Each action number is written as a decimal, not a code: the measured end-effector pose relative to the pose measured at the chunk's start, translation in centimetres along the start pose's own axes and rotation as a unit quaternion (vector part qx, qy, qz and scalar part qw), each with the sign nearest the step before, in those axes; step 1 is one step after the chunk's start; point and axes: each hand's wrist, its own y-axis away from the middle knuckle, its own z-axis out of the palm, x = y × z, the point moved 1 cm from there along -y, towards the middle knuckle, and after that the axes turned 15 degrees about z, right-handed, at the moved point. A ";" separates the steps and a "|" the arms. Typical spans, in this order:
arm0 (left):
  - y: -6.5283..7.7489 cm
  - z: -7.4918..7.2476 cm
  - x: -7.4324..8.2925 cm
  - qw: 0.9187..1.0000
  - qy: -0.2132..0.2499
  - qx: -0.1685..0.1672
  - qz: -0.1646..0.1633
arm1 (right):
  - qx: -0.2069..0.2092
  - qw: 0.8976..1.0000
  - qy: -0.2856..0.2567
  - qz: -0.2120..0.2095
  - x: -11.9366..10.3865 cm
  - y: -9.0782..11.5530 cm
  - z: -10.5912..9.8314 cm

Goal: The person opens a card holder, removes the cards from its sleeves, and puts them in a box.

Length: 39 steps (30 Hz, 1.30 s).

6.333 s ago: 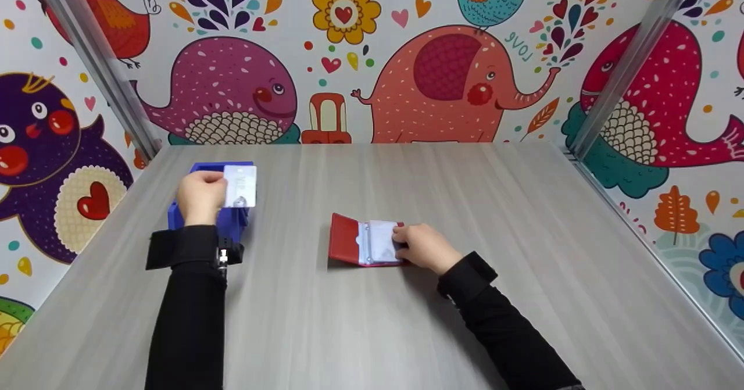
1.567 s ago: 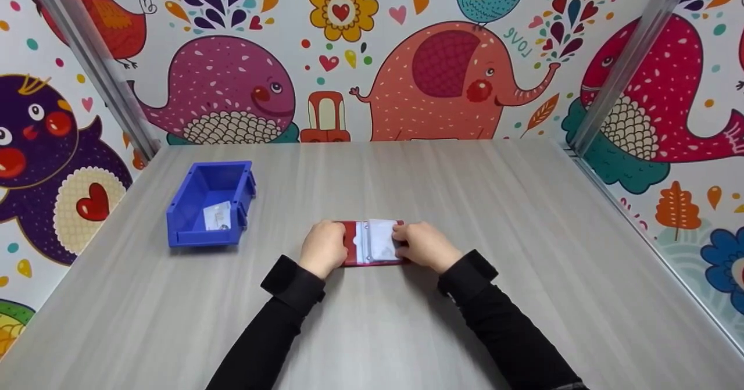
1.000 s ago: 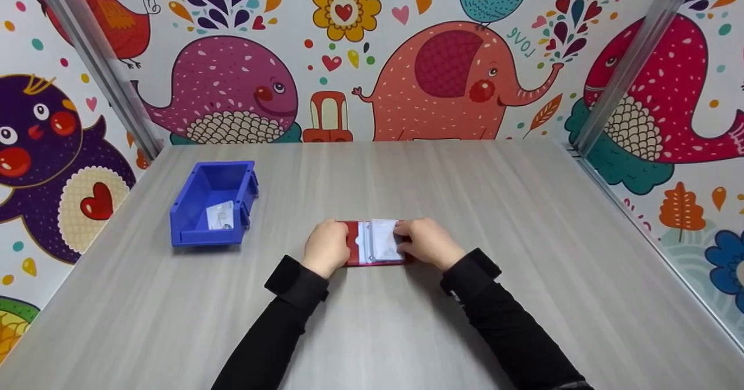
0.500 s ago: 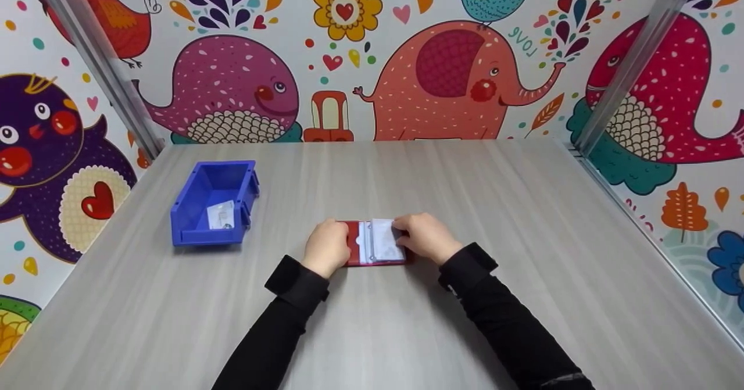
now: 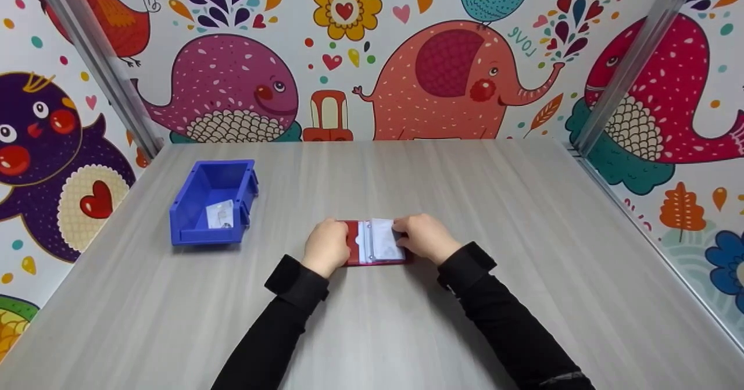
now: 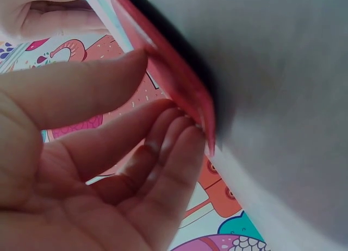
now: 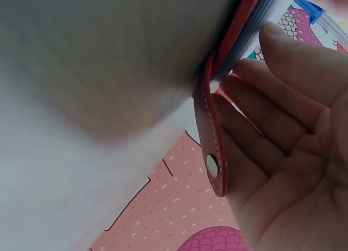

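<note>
A red card holder (image 5: 353, 244) lies spread open on the table, its clear sleeves (image 5: 386, 240) stacked on the right side. My left hand (image 5: 326, 247) holds its left cover; in the left wrist view the thumb lies on the cover and the fingertips meet its edge. At the right edge, my right hand (image 5: 429, 238) pinches the sleeve stack, thumb on top and fingers along the side. The right wrist view shows the holder's red strap (image 7: 211, 137) with a metal snap, hanging by those fingers. A white card (image 5: 220, 214) lies inside the blue bin (image 5: 204, 237).
The blue bin stands at the left rear of the grey wood-grain table (image 5: 372, 332). Walls with cartoon animal prints (image 5: 442, 82) close off the back and both sides, with metal posts (image 5: 633, 58) in the corners.
Earlier my left hand held the white card over the bin; now the card lies inside and that hand holds the left cover, which has come down flatter. My right hand has shifted slightly away from me.
</note>
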 end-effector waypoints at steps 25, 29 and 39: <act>0.0 0.2 -0.4 1.000 -0.002 0.008 0.021 | 0.004 0.999 -0.002 -0.036 -0.2 0.6 0.0; -0.1 0.2 -0.4 1.000 -0.009 0.005 0.021 | 0.004 0.999 -0.001 -0.039 -0.2 0.6 0.0; 0.0 0.1 -0.4 1.000 -0.005 0.010 0.023 | 0.014 0.998 -0.001 -0.056 -0.5 1.0 0.0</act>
